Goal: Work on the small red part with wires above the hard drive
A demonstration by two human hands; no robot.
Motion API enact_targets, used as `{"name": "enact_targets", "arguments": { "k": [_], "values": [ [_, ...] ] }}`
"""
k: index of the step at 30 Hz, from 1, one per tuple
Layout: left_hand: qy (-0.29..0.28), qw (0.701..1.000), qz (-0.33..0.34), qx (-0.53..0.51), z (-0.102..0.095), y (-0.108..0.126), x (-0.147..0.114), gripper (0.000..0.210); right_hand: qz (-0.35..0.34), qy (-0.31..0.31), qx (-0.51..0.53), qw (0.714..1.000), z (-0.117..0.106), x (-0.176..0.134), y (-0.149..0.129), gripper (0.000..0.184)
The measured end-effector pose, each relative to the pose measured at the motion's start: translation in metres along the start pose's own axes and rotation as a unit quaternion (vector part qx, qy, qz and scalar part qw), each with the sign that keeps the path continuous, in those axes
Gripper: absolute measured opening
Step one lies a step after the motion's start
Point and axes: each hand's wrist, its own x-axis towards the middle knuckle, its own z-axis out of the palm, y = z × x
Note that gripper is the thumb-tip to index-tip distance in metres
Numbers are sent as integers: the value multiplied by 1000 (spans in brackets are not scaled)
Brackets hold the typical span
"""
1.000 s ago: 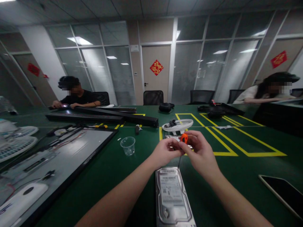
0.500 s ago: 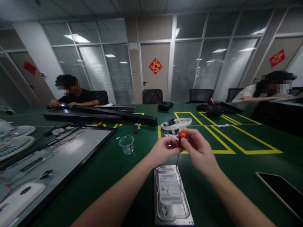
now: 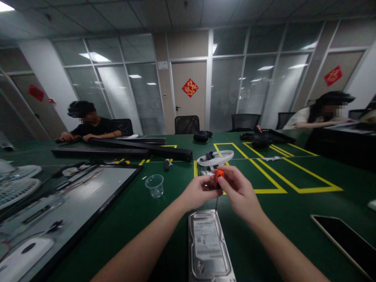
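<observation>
Nearest, a silver, rectangular metal hard drive with a white label (image 3: 208,247) lies flat, its long axis running away from the person, far end slightly leftward. Above its far right corner stands an orange-and-black-handled screwdriver (image 3: 219,176), close to upright, its thin dark shaft pointing down to that corner. The right hand (image 3: 241,192) pinches the handle between thumb and fingers; the left hand (image 3: 199,192) has its fingers curled in beside the handle, though whether they pinch it I cannot tell. To the right lies a black-screened, pale-edged phone (image 3: 345,243); to the left, a grey, black-framed flat panel (image 3: 100,192) and a clear plastic cup (image 3: 154,188). The hands partly block the view of things just behind them, near a round white plastic grille (image 3: 221,157). Farther off are long black bars (image 3: 173,150) and two seated people.
</observation>
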Motion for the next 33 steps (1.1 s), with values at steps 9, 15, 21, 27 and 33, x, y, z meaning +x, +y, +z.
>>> {"name": "enact_targets", "arguments": {
  "k": [9,15,21,27,33],
  "values": [
    [-17,997,8,75,-6,9,0,24,-9,29,-18,999,3,-1,8,31],
    [11,999,14,49,0,3,-2,32,-5,24,-22,999,1,-3,7,32],
    [16,1000,9,20,1,-2,-2,35,-7,18,-18,1000,1,-2,4,29],
    [35,998,20,54,-1,3,0,31,-9,31,-28,999,0,-1,4,33],
    [18,999,20,35,0,4,-2,24,1,-3,-28,1000,-7,0,1,32]
  ]
}}
